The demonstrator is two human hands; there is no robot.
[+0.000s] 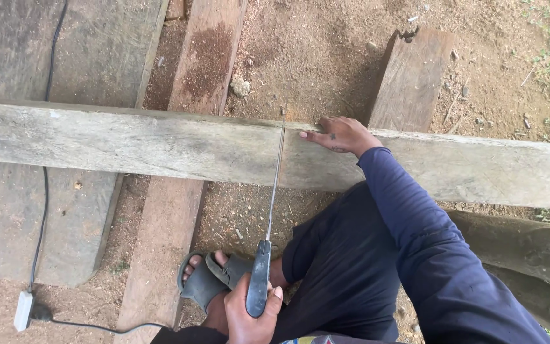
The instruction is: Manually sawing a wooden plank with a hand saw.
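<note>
Nearest the camera, a handsaw (268, 210) is gripped at its dark handle by the left hand (249, 315), its fingers closed tight, above a sandalled foot (208, 277). Its thin blade is set across a long grey plank (135, 143). Right of the blade, the plank is pressed flat by the right hand (338, 135), fingers spread.

I see no boxes, labels, signs or screens here. The small white block (23, 310) on the cable may be a plug.
</note>
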